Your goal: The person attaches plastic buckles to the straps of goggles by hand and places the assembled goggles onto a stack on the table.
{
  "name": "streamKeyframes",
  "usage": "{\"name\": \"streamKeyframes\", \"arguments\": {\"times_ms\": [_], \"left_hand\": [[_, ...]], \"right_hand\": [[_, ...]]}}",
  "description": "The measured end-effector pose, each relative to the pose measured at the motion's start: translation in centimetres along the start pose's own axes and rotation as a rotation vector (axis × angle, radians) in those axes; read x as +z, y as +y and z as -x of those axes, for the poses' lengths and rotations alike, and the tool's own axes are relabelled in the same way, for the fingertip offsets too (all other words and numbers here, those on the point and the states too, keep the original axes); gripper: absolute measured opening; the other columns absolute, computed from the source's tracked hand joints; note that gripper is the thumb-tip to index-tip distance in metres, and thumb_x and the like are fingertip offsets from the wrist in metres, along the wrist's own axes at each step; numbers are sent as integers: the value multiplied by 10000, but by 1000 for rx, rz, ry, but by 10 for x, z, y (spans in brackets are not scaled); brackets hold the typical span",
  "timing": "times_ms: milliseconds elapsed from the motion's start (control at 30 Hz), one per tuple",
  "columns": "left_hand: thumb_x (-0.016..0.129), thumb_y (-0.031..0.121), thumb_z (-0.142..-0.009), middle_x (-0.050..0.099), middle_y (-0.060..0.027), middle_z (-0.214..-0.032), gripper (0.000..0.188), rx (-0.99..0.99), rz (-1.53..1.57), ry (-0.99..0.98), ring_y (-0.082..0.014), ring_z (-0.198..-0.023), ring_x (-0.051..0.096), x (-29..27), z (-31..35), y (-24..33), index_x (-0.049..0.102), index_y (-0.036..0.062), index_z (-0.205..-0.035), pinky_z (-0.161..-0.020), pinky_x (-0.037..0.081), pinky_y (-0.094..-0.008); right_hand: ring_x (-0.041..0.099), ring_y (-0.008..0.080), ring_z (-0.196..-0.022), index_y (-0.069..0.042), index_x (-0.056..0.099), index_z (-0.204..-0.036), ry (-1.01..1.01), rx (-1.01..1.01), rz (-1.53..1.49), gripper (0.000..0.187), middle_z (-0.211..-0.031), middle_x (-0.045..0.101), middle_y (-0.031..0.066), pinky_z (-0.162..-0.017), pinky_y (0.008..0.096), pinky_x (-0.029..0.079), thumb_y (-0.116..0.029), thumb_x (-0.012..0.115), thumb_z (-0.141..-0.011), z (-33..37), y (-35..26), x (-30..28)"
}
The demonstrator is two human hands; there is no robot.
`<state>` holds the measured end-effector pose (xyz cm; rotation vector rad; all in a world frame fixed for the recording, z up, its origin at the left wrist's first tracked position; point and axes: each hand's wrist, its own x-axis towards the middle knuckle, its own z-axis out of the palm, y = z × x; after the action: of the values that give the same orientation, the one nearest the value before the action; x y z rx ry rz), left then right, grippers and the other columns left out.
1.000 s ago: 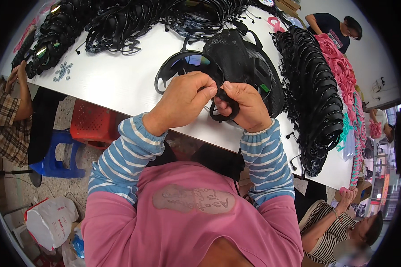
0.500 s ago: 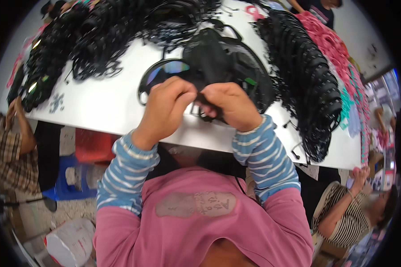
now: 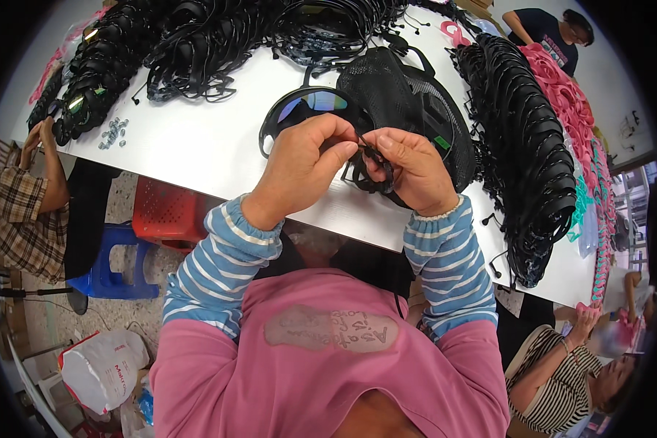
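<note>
Over the near edge of the white table, my left hand [image 3: 303,166] pinches the end of a thin black cord [image 3: 373,169] between thumb and fingertips. My right hand [image 3: 420,174] is closed around the looped, bunched part of the same cord, with loops hanging below the fingers. Both sets of fingertips almost meet. Just beyond them lies a black visor-like piece with a shiny bluish lens [image 3: 315,106], partly covered by my left hand. Beside it, behind my right hand, sits a black mesh bag [image 3: 371,82] with a small green tag.
Piles of black straps and cords [image 3: 522,160] line the right side, with more heaps [image 3: 109,58] at the far left. Pink straps [image 3: 558,91] lie beyond. Small clear pieces [image 3: 114,133] rest on the left. Co-workers are around the table; a red stool [image 3: 169,212] and blue stool [image 3: 117,263] stand below.
The view has shifted, so the table and piles sit further right and lower. My fingertips have drawn together on the cord, and its loops now show more plainly below my right hand.
</note>
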<state>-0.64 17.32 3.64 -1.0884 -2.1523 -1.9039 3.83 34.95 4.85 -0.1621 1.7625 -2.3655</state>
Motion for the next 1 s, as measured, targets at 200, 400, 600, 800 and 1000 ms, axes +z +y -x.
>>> {"name": "streamKeyframes", "arguments": {"times_ms": [200,400,600,800,1000], "left_hand": [[590,48,-758,589,-92,-755,138,39,22,23,-155,-691,582,-8,3,5,570,-17,-878,-616,460,-257],[613,40,-694,537,-65,-719,196,208,-192,-106,-220,-615,519,-23,9,9,608,52,-889,-576,375,-313],[608,2,-685,561,-21,-764,206,381,-361,-41,-165,-732,533,-31,21,7,621,105,-862,-722,293,-293],[607,-3,-696,586,-57,-774,182,387,-415,-33,-194,-753,548,-33,28,10,628,57,-867,-733,365,-309],[626,32,-690,577,-24,-728,173,364,-383,-7,-174,-671,541,-31,29,7,596,81,-853,-693,321,-302]], "right_hand": [[519,90,-725,25,561,-993,10,-188,145,218,-784,564,27,-686,207,433,-51,577,-789,1,-1,4],[565,232,-692,-57,604,-893,101,-926,1097,301,-768,597,70,-757,334,432,-23,703,-612,2,-3,13],[568,206,-756,-77,598,-868,97,-958,1312,274,-797,592,32,-865,401,360,-88,715,-620,5,1,22],[565,191,-744,-83,590,-839,80,-988,1374,232,-776,581,23,-878,405,340,-100,703,-637,3,6,22],[543,184,-691,-85,586,-842,85,-957,1354,234,-735,554,18,-808,392,370,-84,696,-636,1,10,27]]}}
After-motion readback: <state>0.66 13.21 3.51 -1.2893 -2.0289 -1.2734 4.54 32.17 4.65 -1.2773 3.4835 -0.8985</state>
